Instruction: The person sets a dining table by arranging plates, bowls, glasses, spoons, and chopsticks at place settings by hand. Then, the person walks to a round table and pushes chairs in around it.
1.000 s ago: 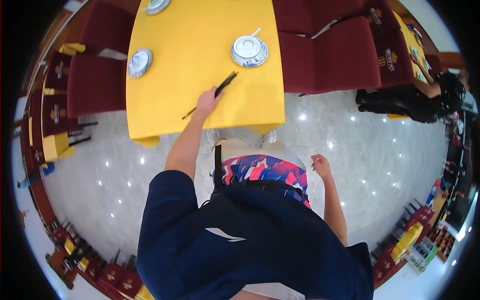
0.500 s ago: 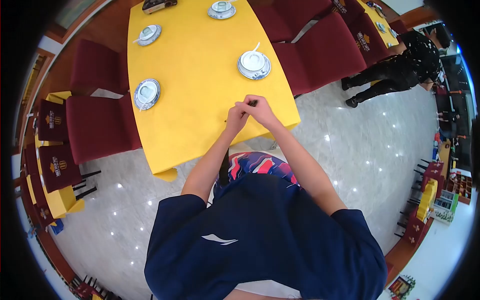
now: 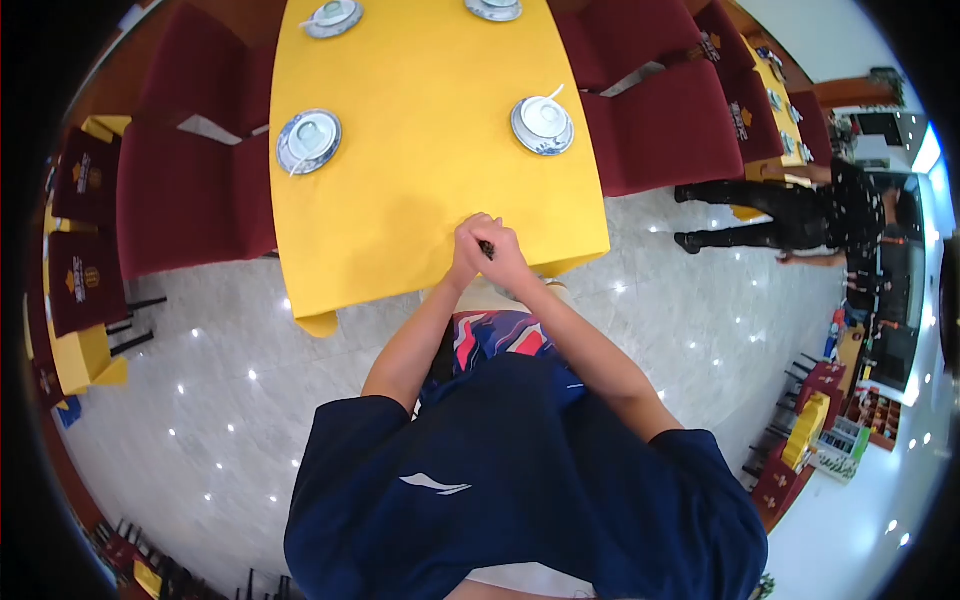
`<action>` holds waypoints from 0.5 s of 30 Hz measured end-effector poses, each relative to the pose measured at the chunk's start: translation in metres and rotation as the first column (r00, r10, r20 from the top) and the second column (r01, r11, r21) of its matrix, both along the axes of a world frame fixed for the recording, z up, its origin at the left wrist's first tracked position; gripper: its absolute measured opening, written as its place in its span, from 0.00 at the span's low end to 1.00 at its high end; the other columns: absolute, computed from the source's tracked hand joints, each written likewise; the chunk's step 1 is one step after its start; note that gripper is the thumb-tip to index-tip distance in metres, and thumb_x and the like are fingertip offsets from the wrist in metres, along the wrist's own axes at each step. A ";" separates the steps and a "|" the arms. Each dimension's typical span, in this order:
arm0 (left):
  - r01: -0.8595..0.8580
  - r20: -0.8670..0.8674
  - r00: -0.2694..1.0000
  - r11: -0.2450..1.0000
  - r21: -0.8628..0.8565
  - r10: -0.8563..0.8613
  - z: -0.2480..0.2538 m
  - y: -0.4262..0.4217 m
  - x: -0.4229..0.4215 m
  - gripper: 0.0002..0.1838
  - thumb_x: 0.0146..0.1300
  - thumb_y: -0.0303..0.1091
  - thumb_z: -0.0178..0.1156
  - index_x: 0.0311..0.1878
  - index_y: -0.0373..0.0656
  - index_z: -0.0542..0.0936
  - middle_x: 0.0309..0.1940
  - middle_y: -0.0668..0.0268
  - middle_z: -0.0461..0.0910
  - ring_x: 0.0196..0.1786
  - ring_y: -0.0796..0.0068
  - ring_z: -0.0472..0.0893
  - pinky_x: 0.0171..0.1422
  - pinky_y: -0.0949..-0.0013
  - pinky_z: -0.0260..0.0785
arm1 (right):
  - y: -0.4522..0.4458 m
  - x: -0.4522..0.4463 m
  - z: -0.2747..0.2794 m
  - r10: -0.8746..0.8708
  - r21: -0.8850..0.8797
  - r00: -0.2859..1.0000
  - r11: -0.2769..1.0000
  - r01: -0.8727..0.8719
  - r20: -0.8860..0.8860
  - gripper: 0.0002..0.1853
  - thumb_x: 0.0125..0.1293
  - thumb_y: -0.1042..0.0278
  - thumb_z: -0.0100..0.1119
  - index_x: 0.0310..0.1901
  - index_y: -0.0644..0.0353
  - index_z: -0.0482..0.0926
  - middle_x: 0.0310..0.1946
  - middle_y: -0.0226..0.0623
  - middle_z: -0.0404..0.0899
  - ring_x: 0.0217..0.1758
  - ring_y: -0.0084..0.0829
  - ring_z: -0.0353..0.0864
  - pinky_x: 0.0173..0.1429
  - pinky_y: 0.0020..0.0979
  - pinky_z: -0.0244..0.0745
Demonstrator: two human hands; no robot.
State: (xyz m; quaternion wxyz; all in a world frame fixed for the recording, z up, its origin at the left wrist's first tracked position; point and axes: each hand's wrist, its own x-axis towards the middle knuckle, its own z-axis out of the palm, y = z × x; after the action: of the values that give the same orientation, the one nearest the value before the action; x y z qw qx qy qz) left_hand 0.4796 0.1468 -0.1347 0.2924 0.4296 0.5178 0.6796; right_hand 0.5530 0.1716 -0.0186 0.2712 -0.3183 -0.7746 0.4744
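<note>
Ahead of the right grip [image 3: 501, 246], a lane over the worktop [image 3: 430, 150] is flanked by a left bowl [image 3: 310, 138] and right bowl [image 3: 545, 117].

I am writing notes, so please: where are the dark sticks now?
In the head view's middle, the dark sticks, mostly hidden, are between the left hand and right hand, by the table's near edge.

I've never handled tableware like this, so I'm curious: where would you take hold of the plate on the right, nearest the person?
Probably by the near rim of the plate, coming from the person's side. Its patterned border shows bare there, while the white dish covers the middle and a spoon handle points away. The right hand could suit, once free of the dark object.
</note>
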 end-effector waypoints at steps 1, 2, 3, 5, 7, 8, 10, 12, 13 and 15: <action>-0.042 -0.101 0.994 0.996 -0.076 0.034 -0.011 -0.002 0.002 0.13 0.61 0.28 0.63 0.22 0.38 0.70 0.18 0.59 0.69 0.24 0.60 0.71 0.30 0.61 0.62 | -0.003 -0.002 0.001 0.015 0.051 1.000 0.999 -0.015 -0.002 0.11 0.66 0.75 0.61 0.26 0.68 0.73 0.22 0.43 0.73 0.24 0.34 0.73 0.30 0.32 0.68; -0.089 -0.200 0.978 0.984 -0.152 0.057 -0.023 -0.004 0.004 0.13 0.59 0.28 0.62 0.22 0.38 0.70 0.18 0.59 0.68 0.25 0.58 0.71 0.30 0.61 0.61 | -0.003 -0.003 0.000 0.038 0.043 0.999 0.998 -0.038 0.011 0.11 0.66 0.75 0.61 0.26 0.68 0.73 0.22 0.43 0.73 0.24 0.34 0.73 0.30 0.32 0.68; -0.104 -0.189 0.979 0.981 -0.166 0.072 -0.023 -0.009 0.004 0.13 0.59 0.28 0.62 0.22 0.38 0.70 0.18 0.59 0.68 0.25 0.58 0.71 0.30 0.61 0.61 | -0.005 -0.002 -0.004 0.000 -0.011 1.000 1.000 0.000 0.014 0.12 0.66 0.74 0.61 0.26 0.68 0.73 0.21 0.43 0.72 0.23 0.34 0.71 0.29 0.32 0.67; -0.015 0.083 0.996 0.988 -0.154 0.028 -0.023 -0.018 0.001 0.13 0.54 0.29 0.63 0.21 0.38 0.69 0.18 0.57 0.67 0.25 0.56 0.71 0.30 0.61 0.62 | -0.012 -0.001 -0.014 -0.044 -0.088 0.999 0.995 0.045 0.016 0.12 0.66 0.74 0.61 0.26 0.67 0.73 0.20 0.42 0.70 0.22 0.33 0.70 0.29 0.31 0.66; 0.013 0.049 0.999 0.992 -0.124 -0.007 -0.035 -0.019 -0.005 0.11 0.51 0.30 0.63 0.21 0.38 0.71 0.18 0.56 0.70 0.25 0.55 0.73 0.30 0.61 0.64 | -0.008 0.001 -0.030 0.103 -0.001 0.994 0.995 -0.104 -0.033 0.12 0.69 0.76 0.57 0.26 0.68 0.70 0.19 0.32 0.65 0.26 0.19 0.63 0.30 0.27 0.62; 0.038 0.021 0.999 0.996 -0.081 -0.036 -0.040 -0.020 -0.003 0.10 0.49 0.30 0.62 0.21 0.38 0.72 0.19 0.55 0.72 0.25 0.55 0.76 0.30 0.61 0.66 | -0.005 -0.002 -0.035 0.100 -0.007 0.995 0.995 -0.100 -0.030 0.12 0.69 0.76 0.57 0.26 0.68 0.70 0.19 0.32 0.65 0.26 0.19 0.63 0.30 0.27 0.62; 0.078 0.069 0.995 0.981 -0.177 -0.066 -0.016 -0.026 -0.006 0.07 0.49 0.30 0.63 0.24 0.37 0.78 0.22 0.52 0.78 0.26 0.55 0.80 0.31 0.62 0.70 | -0.005 -0.009 -0.027 -0.052 -0.304 0.999 0.951 0.046 -0.012 0.15 0.70 0.76 0.55 0.23 0.67 0.70 0.19 0.28 0.67 0.26 0.17 0.64 0.30 0.25 0.61; 0.112 -0.136 0.971 0.874 -0.473 -0.198 0.001 -0.030 -0.008 0.05 0.50 0.29 0.65 0.28 0.38 0.82 0.25 0.50 0.81 0.27 0.56 0.82 0.32 0.62 0.72 | 0.002 -0.013 -0.002 -0.183 -0.500 0.982 0.856 0.132 -0.054 0.19 0.71 0.74 0.55 0.19 0.63 0.70 0.17 0.27 0.71 0.22 0.19 0.66 0.28 0.26 0.61; 0.183 -0.020 0.977 0.884 -0.430 -0.212 0.014 -0.030 -0.004 0.06 0.54 0.31 0.66 0.30 0.38 0.83 0.23 0.53 0.81 0.25 0.62 0.82 0.32 0.62 0.72 | 0.008 -0.008 0.006 -0.234 -0.549 0.971 0.818 0.172 -0.044 0.20 0.71 0.72 0.56 0.18 0.61 0.69 0.16 0.28 0.70 0.19 0.20 0.65 0.26 0.26 0.60; 0.238 0.056 0.969 0.860 -0.452 -0.239 0.048 -0.033 0.007 0.07 0.56 0.32 0.66 0.33 0.37 0.82 0.24 0.55 0.81 0.25 0.65 0.81 0.32 0.62 0.72 | 0.017 -0.003 0.020 -0.343 -0.606 0.938 0.758 0.241 -0.057 0.22 0.72 0.68 0.55 0.17 0.56 0.65 0.12 0.28 0.66 0.14 0.22 0.61 0.22 0.28 0.58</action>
State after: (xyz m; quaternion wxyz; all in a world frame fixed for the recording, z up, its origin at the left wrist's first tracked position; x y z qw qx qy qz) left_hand 0.4867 0.1140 -0.0867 0.4662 0.4105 0.6056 0.4974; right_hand 0.5498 0.1888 0.0014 0.2924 -0.4634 -0.5041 0.6676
